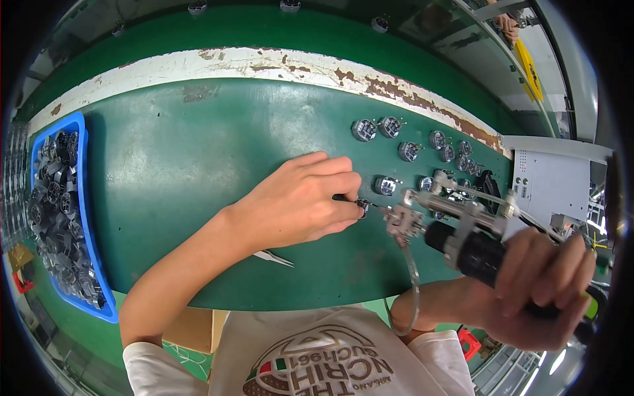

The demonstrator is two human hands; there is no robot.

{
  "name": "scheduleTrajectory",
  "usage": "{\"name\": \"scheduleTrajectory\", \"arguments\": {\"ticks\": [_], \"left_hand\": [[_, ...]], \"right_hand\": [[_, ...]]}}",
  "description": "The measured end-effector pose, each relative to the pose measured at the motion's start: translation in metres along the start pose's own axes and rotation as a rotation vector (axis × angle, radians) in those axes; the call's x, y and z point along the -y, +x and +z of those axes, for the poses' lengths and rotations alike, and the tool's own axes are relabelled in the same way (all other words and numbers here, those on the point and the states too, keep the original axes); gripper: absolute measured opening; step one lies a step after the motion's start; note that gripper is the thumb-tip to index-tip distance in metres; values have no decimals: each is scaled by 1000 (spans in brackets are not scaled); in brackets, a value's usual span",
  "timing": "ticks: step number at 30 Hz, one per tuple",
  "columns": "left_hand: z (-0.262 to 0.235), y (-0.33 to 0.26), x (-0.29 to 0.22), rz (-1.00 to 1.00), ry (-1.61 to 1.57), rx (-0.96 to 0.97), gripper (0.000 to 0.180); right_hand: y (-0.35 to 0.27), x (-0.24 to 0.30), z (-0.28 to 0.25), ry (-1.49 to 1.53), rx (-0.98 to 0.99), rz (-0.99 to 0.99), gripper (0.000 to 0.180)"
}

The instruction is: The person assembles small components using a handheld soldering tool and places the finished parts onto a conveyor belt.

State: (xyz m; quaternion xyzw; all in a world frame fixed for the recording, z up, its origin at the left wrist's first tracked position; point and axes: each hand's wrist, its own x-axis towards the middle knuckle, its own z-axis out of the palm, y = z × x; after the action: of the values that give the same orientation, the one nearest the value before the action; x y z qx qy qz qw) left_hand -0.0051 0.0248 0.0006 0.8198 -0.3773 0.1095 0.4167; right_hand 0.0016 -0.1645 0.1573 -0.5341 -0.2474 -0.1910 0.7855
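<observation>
a small part (362, 208) is pinched at the fingertips of the left hand (307, 201) over a green table (178, 165), most of it hidden by the fingers. a black-handled tool (474, 255) is gripped in the right hand (545, 284), its metal front end pointed leftward at the part; whether the two touch cannot be told. a clear hose (414, 284) is looped down from the tool's front. round parts (364, 130) are spread across the table's right side, near a white machine (555, 175). tweezers (277, 259) are laid on the table beside the left wrist, partly covered by it. at far left, a blue bin (102, 280) is filled with dark parts (63, 204). beyond a chipped white ledge (257, 63), more pieces (290, 5) are seen set apart. at upper right, another person's hand (507, 28) is glimpsed near a yellow object (528, 69).
</observation>
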Motion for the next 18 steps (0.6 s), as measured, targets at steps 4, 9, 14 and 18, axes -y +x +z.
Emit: {"name": "scheduleTrajectory", "arguments": {"ticks": [4,9,14,18], "left_hand": [[-3,0,1,-66,-21,25,25],[4,2,1,-103,-25,-68,35],[5,1,3,-32,57,-9,37],[5,-1,3,-38,78,10,36]], "right_hand": [[8,42,-23,83,35,-16,25],[-3,29,-14,129,19,16,27],[-8,19,-7,33,-23,44,28],[-10,13,-7,64,23,57,27]]}}
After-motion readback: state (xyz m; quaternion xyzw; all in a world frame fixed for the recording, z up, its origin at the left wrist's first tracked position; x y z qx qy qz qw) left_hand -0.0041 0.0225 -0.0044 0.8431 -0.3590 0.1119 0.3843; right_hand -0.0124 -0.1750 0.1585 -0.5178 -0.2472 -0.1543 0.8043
